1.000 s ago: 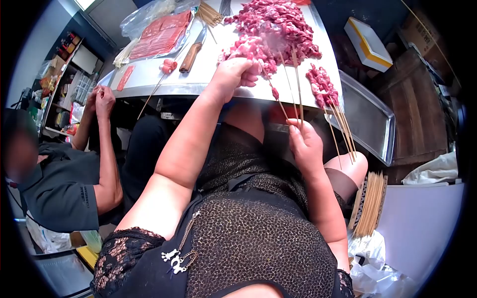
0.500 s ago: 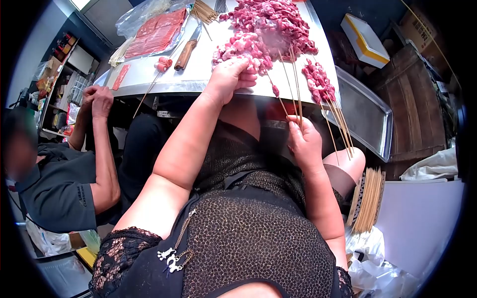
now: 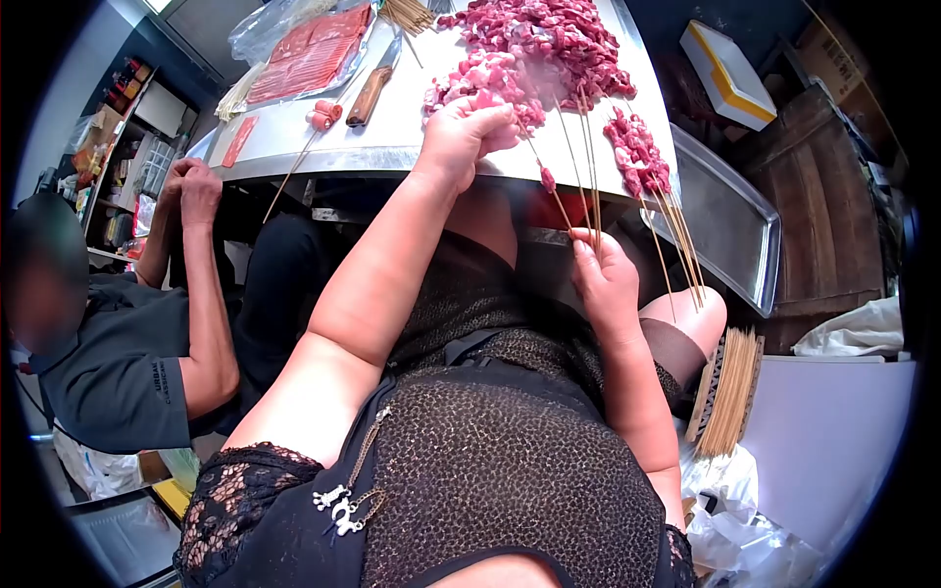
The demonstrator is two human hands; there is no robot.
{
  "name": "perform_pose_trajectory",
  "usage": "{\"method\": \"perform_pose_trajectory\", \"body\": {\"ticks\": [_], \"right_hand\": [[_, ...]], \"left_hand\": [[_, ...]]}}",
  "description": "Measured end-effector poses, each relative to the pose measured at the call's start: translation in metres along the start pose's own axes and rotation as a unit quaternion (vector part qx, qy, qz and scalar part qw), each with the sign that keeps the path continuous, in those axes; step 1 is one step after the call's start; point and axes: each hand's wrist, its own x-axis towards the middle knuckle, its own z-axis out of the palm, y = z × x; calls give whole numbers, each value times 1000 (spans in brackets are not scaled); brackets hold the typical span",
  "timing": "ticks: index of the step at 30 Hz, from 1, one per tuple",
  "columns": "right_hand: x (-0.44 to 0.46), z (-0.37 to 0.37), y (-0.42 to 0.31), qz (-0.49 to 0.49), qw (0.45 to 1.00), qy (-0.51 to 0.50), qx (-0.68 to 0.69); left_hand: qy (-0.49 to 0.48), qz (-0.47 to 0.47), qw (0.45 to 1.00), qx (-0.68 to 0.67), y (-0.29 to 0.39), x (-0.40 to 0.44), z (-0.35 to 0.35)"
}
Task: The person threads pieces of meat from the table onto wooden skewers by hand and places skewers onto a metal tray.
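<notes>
My left hand (image 3: 465,139) is closed at the near side of the raw meat pile (image 3: 564,49), its fingertips pinched on a small piece of meat that they mostly hide. The upper end of a thin skewer meets these fingertips. Lower down that skewer sits one red meat piece (image 3: 548,179). Below the table edge, my right hand (image 3: 606,276) is closed round the lower ends of this skewer and several other bamboo skewers (image 3: 594,186), which point up toward the pile. Just right of them, loaded meat skewers (image 3: 637,155) lie with their sticks over the table edge.
A wooden-handled knife (image 3: 370,96), packed red meat sheets (image 3: 309,61) and small red rolls (image 3: 323,116) are on the white table (image 3: 392,137). A co-worker (image 3: 118,353) sits at left. A metal tray (image 3: 730,220) and a bundle of skewers (image 3: 727,392) are at right.
My left hand has drawn slightly away from the light pink meat and turned toward the skewer's upper end. My right hand has stayed nearly still with the skewers.
</notes>
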Motion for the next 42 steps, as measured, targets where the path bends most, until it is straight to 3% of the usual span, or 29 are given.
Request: {"method": "perform_pose_trajectory", "body": {"ticks": [11,34,37,40,41,42], "right_hand": [[-2,7,-2,-16,1000,0,4],[-5,12,-6,-31,998,15,43],[2,8,-4,-7,995,7,99],[4,-1,-8,-1,995,23,101],[5,-3,-8,-5,996,29,90],[6,-5,-4,-7,994,29,102]], "left_hand": [[-17,35,985,-171,3,-14,23],[-11,-9,983,-181,-14,-24,36],[-56,-18,993,-102,-6,-20,28],[-75,-57,988,120,7,-11,10],[-74,-57,988,120,7,-2,2],[-68,2,947,314,8,7,-6]]}}
